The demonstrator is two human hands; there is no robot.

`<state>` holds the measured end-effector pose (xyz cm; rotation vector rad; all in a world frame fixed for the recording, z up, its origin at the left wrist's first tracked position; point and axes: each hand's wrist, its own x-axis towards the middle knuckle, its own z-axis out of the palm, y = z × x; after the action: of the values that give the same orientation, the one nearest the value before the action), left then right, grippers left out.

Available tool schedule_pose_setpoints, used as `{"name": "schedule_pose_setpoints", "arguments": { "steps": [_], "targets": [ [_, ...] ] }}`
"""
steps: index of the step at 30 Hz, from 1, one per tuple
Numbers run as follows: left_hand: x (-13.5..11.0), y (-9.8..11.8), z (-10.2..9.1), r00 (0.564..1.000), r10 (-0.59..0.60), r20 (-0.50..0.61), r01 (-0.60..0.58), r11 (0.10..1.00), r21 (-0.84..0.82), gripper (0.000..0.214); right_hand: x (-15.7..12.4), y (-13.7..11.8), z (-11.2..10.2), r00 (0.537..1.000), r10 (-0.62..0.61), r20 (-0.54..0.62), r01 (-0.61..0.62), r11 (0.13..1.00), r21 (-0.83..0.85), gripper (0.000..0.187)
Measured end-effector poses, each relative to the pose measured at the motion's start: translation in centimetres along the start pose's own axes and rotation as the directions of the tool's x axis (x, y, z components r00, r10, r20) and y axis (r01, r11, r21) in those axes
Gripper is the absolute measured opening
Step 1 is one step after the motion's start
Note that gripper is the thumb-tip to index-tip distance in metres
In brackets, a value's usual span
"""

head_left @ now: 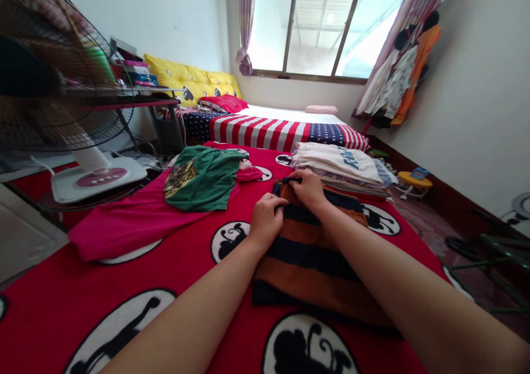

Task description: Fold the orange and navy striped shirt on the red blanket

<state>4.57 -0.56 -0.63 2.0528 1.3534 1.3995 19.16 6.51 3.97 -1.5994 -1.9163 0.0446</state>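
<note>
A striped shirt (pixel 306 255) in brown and dark navy lies on the red patterned blanket (pixel 186 274) in front of me. My left hand (pixel 267 216) pinches its left edge, fingers closed on the cloth. Further up, my right hand (pixel 306 189) grips a dark part of the same shirt near its top. My right forearm hides some of the shirt's right side. Just beyond the right hand sits a stack of folded clothes (pixel 339 164), with a white printed garment on top.
To the left, a green shirt (pixel 207 178) lies crumpled over a bright pink garment (pixel 136 219). An electric fan (pixel 95 172) stands at the far left. Behind is a bed (pixel 265 131) under the window. A small yellow stool (pixel 414 179) stands on the floor at right.
</note>
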Motion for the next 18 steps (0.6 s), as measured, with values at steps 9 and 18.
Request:
{"name": "schedule_pose_setpoints", "arguments": {
  "steps": [9,18],
  "targets": [
    [0.1,-0.5,-1.5,0.997,-0.072,0.015,0.064,0.952,0.298,0.021,-0.9,-1.2,2.1,0.976,-0.031,0.214,-0.066,0.898,0.435,0.044],
    [-2.3,5.6,1.0,0.903,0.118,0.412,-0.153,0.987,0.054,0.049,-4.0,8.0,-9.2,0.958,0.284,-0.03,-0.285,0.954,-0.097,0.022]
  ]
}}
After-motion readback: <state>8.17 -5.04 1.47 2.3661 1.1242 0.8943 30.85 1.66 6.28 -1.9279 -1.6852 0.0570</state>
